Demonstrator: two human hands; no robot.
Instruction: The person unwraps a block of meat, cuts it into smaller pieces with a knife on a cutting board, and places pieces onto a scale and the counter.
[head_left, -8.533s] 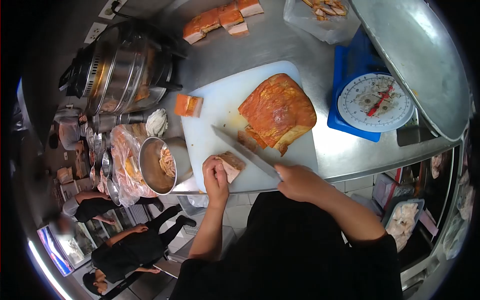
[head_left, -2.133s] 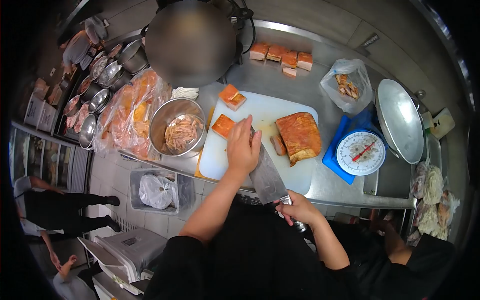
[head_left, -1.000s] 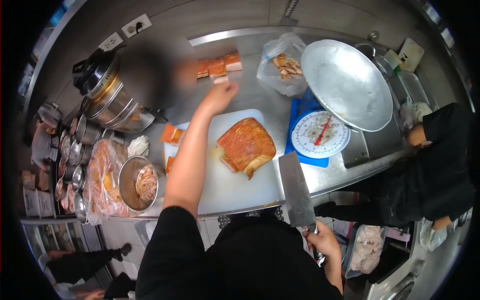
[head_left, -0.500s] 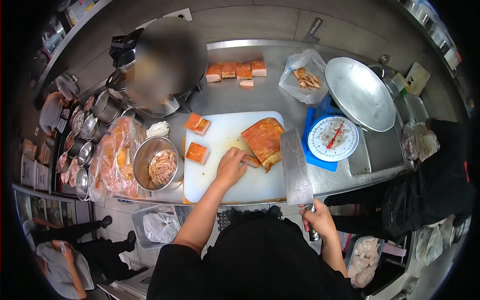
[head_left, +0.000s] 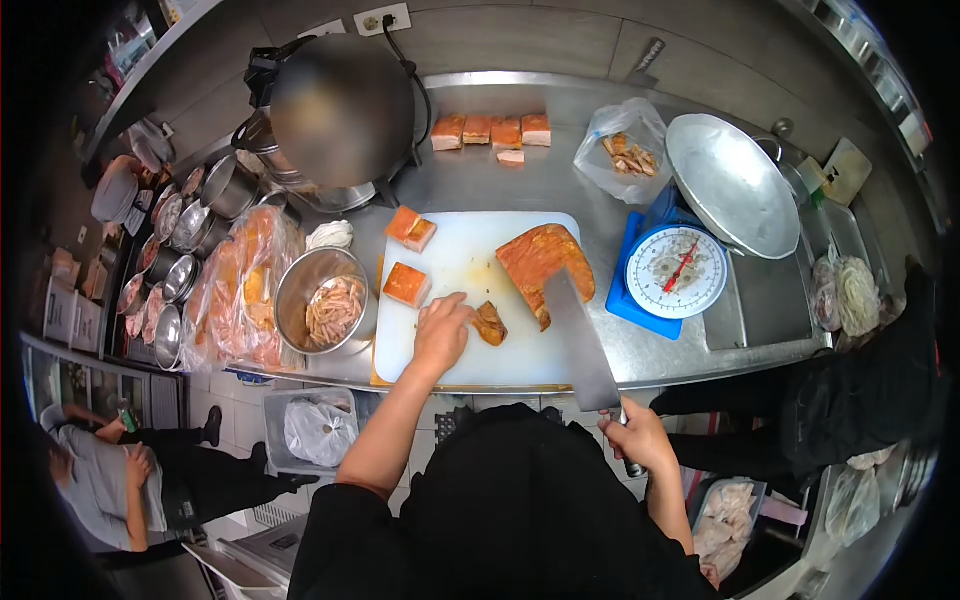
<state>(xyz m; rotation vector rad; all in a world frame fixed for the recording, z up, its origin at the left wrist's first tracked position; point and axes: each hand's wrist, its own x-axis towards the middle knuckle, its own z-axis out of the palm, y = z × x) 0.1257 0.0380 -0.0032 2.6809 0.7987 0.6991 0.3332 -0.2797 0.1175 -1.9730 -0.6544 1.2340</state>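
On the white cutting board, my left hand rests with its fingers spread, just left of a small browned meat piece. My right hand grips the handle of a cleaver at the board's front right corner. The cleaver's blade points away from me, its tip over the edge of a large slab of roasted meat. Two cut blocks with orange-brown skin, an upper one and a lower one, lie along the board's left side.
A steel bowl of meat strips stands left of the board. Behind it are several meat blocks and a plastic bag. A blue scale with a metal pan is at right. People stand at left and right.
My left hand has moved left, off the small piece beside the slab. That piece now lies apart, browned side up. The cleaver blade has tilted left, over the slab's edge.
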